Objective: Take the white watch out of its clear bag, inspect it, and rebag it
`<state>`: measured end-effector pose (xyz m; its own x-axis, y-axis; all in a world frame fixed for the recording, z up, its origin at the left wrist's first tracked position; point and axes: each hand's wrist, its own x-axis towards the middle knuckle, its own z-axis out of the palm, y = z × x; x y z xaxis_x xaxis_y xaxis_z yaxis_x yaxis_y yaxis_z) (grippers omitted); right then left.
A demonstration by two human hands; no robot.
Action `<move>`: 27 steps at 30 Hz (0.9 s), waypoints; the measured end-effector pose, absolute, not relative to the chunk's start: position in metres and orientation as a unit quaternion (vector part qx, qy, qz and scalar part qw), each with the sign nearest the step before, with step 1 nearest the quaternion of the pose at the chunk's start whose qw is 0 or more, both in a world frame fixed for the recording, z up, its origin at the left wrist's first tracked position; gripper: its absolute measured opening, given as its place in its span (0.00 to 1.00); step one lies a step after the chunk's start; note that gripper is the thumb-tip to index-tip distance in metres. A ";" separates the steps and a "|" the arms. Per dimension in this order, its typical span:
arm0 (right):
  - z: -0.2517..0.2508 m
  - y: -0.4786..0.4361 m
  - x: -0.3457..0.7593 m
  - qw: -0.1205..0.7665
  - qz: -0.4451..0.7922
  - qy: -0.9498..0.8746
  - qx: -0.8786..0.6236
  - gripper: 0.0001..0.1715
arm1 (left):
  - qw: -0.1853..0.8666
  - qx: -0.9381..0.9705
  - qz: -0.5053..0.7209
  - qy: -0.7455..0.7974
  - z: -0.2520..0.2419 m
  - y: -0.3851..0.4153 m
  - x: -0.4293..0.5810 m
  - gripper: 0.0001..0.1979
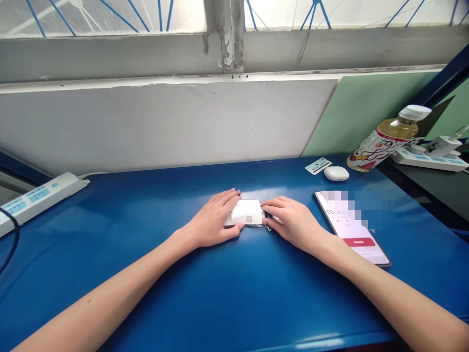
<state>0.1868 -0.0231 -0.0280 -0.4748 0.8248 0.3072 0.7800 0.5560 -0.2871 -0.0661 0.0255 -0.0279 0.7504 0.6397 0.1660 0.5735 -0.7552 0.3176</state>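
A small white packet (246, 213) with printed codes lies on the blue table (234, 293) at the centre. My left hand (214, 220) grips its left end, fingers over the top and thumb underneath at the front. My right hand (293, 220) pinches its right end with fingers curled over the edge. Both hands rest on the tabletop, facing each other across the packet.
A phone (351, 230) with a lit screen lies right of my right hand. Behind it are a white earbud case (336, 173), a small card (318, 165) and a tilted drink bottle (388, 139). Power strips sit at far left (36, 198) and far right (428, 159). A wall stands behind.
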 end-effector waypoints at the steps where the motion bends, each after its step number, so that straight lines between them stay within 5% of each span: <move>1: -0.027 -0.023 0.187 0.207 0.047 -0.859 -0.466 0.08 | 0.122 0.928 0.137 0.324 -0.028 0.025 -0.066 0.29; 15: 0.001 -0.015 0.217 0.136 0.029 -0.870 -0.472 0.09 | 0.112 0.921 0.175 0.331 -0.027 0.023 -0.065 0.26; 27: -0.020 -0.020 0.199 0.173 0.026 -0.877 -0.447 0.17 | 0.098 0.931 0.170 0.307 -0.026 0.024 -0.065 0.26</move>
